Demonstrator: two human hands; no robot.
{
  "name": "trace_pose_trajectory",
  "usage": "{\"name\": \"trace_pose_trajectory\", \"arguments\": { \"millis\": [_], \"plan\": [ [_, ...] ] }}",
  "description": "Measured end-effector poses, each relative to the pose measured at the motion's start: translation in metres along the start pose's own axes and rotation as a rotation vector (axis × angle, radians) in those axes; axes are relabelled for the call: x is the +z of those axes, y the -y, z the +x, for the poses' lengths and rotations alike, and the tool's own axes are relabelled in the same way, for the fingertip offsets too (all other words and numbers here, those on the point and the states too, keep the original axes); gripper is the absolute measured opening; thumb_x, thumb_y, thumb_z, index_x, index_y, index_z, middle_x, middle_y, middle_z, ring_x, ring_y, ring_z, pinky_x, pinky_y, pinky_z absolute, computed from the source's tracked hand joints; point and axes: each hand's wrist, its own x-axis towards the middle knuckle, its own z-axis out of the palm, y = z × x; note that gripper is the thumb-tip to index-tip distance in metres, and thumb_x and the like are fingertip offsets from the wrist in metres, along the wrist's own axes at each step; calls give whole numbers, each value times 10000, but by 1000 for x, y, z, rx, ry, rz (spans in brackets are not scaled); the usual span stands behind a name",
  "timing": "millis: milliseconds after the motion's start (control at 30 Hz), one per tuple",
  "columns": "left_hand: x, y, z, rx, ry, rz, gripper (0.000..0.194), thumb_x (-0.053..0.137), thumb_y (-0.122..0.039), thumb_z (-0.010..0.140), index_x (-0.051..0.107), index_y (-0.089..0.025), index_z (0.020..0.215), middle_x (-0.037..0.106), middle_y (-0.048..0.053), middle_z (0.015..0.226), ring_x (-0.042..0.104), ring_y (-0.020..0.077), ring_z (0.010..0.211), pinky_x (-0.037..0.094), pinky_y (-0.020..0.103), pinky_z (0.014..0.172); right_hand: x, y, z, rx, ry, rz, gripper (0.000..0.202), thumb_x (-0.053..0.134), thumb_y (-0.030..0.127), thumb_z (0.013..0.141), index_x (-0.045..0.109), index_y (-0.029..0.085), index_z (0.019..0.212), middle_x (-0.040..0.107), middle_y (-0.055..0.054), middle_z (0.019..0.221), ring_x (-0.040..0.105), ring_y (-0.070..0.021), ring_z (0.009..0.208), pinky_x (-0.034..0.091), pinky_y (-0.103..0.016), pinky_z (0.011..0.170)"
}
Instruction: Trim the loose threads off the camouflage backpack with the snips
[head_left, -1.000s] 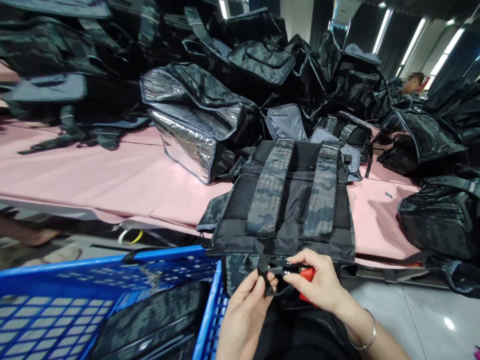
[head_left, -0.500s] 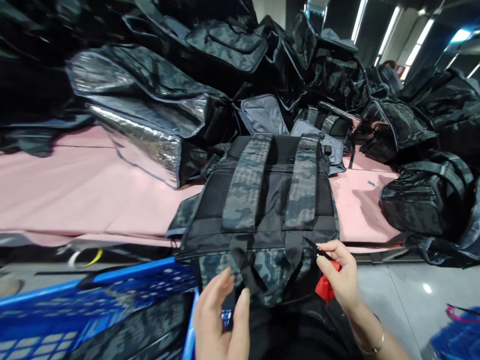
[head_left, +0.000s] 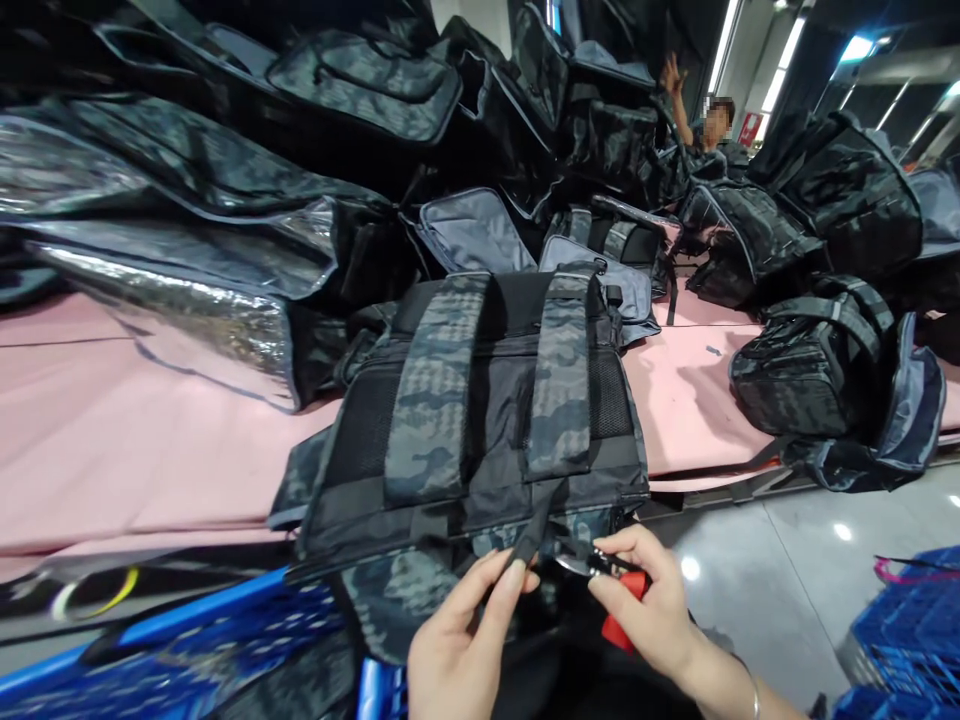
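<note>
1. Desk (head_left: 112, 440): pink top, running from 9 to 3 o'clock. A heap of camouflage bags (head_left: 360, 90) crowds its far side, a foil-lined bag (head_left: 187, 300) lies at 10 o'clock, and a closed backpack (head_left: 817, 360) at 3 o'clock.
2. Backpack (head_left: 480, 400): centre of view, straps up, its lower end hanging off the near desk edge toward you. Pull hard and it could slide off into the blue crate (head_left: 225, 640) at 7 o'clock.
3. Your left hand (head_left: 457, 650), at 6 o'clock: fingers pinched on the black webbing strap (head_left: 541, 520). If the strap goes slack, the blades may snag the bag's fabric.
4. Your right hand (head_left: 652, 610), at 5 o'clock: fingers clamped round red-handled snips (head_left: 611, 580), tips just beside your left fingertips. Closing them carelessly risks a nick, or cutting the strap itself rather than a loose thread.
</note>
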Motion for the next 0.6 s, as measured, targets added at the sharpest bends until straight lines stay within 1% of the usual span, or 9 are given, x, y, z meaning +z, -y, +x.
{"name": "trace_pose_trajectory", "arguments": {
  "millis": [100,200,267,433,600],
  "plan": [
    [0,4,-1,20,-8,18,389,737,-500,595,721,-195,836,714,54,774,602,280,967,362,414,1010,5,3,1,-58,33,-31,172,660,241,740,608,200,898,649,16,722,581,-124,603,478,-225,590],
    [1,7,-2,59,-14,44,348,734,-487,609,724,-210,819,716,47,793,573,281,1042,308,418,1058,10,4,4,-72,43,-10,173,656,236,740,606,194,901,669,-1,785,604,-131,645,485,-225,610],
    [1,9,-2,75,-6,44,333,733,-479,616,726,-215,819,718,45,824,567,282,1054,299,424,1066,12,2,5,-71,41,11,177,661,236,740,608,190,903,675,-6,796,612,-133,659,486,-225,619],
    [0,14,-1,106,-2,56,298,730,-451,638,728,-225,832,717,46,863,520,289,1125,271,435,1085,16,-3,6,-52,17,81,173,672,227,730,609,189,887,683,-7,800,630,-135,682,495,-220,638],
    [3,11,-4,105,-4,37,278,724,-451,650,729,-222,807,716,49,861,510,294,1134,247,450,1097,16,-4,8,-85,-46,32,97,650,242,737,629,177,806,682,-24,762,629,-150,672,499,-241,635]
  ]
}}
